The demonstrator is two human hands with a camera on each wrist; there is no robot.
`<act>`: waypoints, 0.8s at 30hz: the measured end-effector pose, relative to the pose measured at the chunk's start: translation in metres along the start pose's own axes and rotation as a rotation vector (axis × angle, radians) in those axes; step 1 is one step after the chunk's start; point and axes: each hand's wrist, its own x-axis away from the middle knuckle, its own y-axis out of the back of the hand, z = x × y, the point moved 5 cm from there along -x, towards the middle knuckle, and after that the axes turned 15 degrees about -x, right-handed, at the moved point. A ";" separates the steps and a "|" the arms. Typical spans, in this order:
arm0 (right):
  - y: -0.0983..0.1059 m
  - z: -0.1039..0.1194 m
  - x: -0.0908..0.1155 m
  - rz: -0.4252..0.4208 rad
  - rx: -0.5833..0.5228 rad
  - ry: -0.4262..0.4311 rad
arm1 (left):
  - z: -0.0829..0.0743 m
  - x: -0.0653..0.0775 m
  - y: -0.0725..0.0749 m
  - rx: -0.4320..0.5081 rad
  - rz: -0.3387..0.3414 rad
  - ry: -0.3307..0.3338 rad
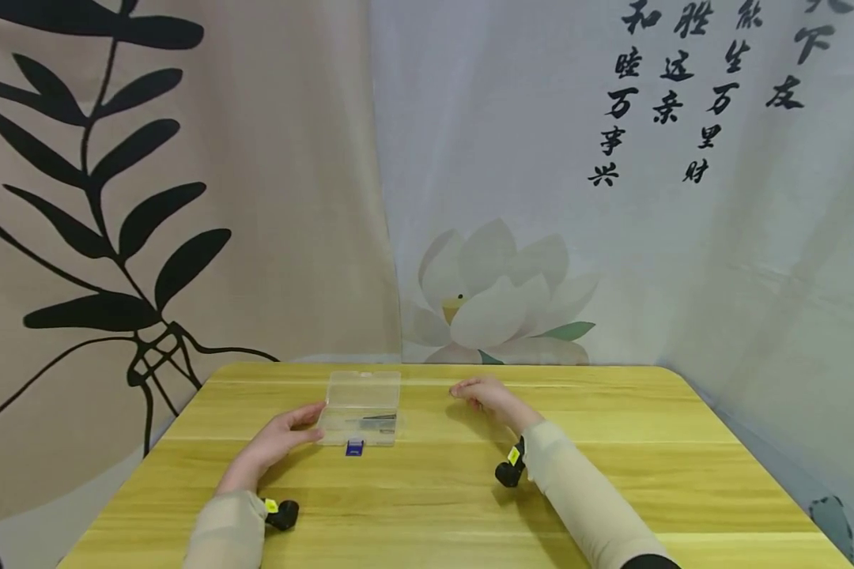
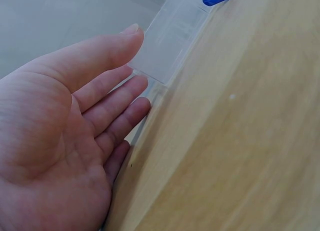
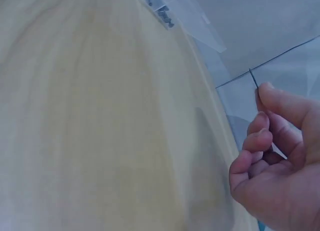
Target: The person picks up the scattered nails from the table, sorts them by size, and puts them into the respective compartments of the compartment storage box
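A clear plastic box (image 1: 363, 389) with its lid raised sits toward the far side of the table, a blue latch (image 1: 354, 448) at its front. Thin dark pieces (image 1: 379, 417) lie inside, on the right. My left hand (image 1: 285, 435) is at the box's left side, thumb and fingers loosely extended with tips right at its edge. To the right of the box, my right hand (image 1: 491, 397) is raised over the table. Between thumb and forefinger it pinches a thin dark needle-like rod (image 3: 253, 78), its exact kind unclear, while the other fingers curl in.
The wooden table (image 1: 427, 506) ends at a back edge just beyond the box and the right hand. Behind it hangs a printed curtain (image 1: 313, 197). A small black camera with a yellow label is strapped on each wrist.
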 end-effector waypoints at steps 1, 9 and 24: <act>0.000 0.002 -0.001 -0.002 -0.006 -0.008 | 0.000 0.000 0.000 0.006 0.001 0.000; -0.008 0.021 -0.008 0.089 -0.064 0.048 | -0.001 -0.001 -0.001 0.003 0.002 -0.005; -0.044 0.026 -0.016 0.149 0.003 0.073 | 0.000 0.000 0.002 -0.007 0.004 -0.014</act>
